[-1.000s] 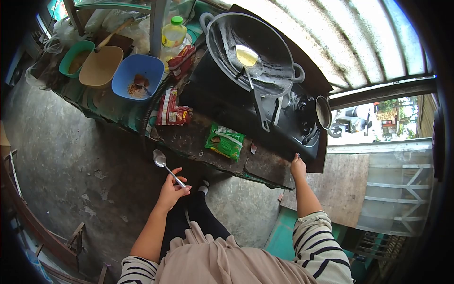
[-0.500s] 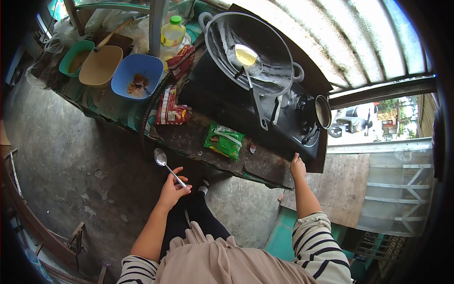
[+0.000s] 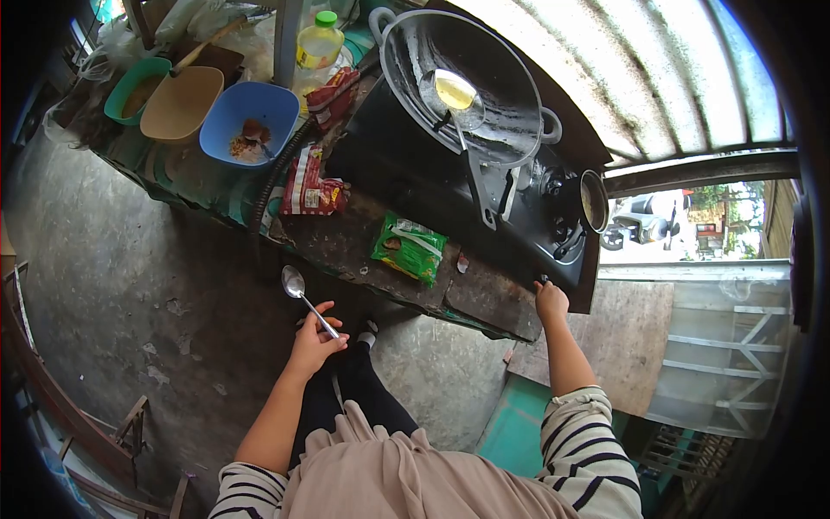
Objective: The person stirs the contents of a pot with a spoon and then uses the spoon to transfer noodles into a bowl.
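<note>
My left hand [image 3: 316, 343] holds a metal spoon [image 3: 305, 302] by its handle, over the floor in front of the counter. At the front right corner of the black gas stove [image 3: 389, 160], my right hand [image 3: 551, 299] has its fingers closed on a small dark knob at the stove's front edge. A large wok [image 3: 510, 65] sits on the left burner, with a ladle [image 3: 469, 156] resting in it and yellow liquid in the ladle's bowl. On the right burner stands a small dark pan [image 3: 591, 202].
Green [image 3: 115, 105], beige [image 3: 175, 108] and blue [image 3: 220, 112] bowls stand at the counter's left, beside a bottle [image 3: 318, 45]. Red packets [image 3: 309, 192] and a green packet [image 3: 408, 249] lie along the front. A wooden panel [image 3: 627, 342] is at right.
My right hand has shifted slightly right and down, and a dark knob now shows at its fingertips. The view has tilted a little; my left hand still holds the spoon.
</note>
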Demonstrator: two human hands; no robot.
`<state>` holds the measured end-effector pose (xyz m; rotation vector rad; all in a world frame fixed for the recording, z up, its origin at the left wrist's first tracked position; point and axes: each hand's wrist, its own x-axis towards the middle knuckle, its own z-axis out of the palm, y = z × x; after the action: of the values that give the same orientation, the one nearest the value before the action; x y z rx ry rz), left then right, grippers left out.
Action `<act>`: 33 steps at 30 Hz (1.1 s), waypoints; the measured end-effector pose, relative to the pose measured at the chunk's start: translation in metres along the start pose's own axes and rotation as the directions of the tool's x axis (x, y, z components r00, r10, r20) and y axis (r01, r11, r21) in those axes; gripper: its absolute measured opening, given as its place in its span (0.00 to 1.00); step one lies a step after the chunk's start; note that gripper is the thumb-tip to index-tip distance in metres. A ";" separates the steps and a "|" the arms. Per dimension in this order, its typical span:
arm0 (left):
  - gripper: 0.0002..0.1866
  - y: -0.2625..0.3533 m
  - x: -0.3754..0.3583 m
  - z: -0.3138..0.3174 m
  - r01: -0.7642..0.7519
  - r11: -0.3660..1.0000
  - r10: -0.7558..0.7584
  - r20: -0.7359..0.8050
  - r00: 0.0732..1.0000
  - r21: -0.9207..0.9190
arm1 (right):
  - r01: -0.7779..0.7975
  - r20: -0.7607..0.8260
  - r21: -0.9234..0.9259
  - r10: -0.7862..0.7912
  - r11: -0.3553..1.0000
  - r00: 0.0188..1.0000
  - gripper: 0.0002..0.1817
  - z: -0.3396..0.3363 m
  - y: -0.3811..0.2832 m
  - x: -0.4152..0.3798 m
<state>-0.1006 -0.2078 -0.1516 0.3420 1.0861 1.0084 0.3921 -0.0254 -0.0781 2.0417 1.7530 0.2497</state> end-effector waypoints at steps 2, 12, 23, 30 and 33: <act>0.37 -0.001 0.000 0.002 0.010 1.000 -0.010 0.011 1.000 -0.007 | 0.008 -0.012 0.023 -0.007 1.000 1.000 0.24 0.006 0.002 0.001; 0.37 0.003 0.003 0.010 0.006 1.000 -0.006 0.025 1.000 0.019 | 0.041 -0.015 0.075 -0.040 0.996 0.999 0.20 0.009 0.006 0.001; 0.37 -0.002 0.005 0.012 0.006 1.000 -0.007 0.032 0.999 0.021 | 0.025 -0.003 0.093 -0.024 0.995 1.000 0.19 0.008 0.005 0.000; 0.36 0.006 0.002 0.014 -0.002 1.000 0.002 0.031 1.000 0.017 | -0.019 0.029 0.070 0.017 0.997 0.999 0.24 -0.007 0.000 -0.011; 0.35 0.018 -0.004 0.018 0.011 1.000 -0.011 0.037 0.999 0.016 | -0.105 0.080 0.075 0.099 0.992 0.992 0.28 -0.014 -0.005 -0.031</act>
<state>-0.0943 -0.1979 -0.1286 0.3661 1.0620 0.9805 0.3763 -0.0526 -0.0632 2.1702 1.6397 0.1331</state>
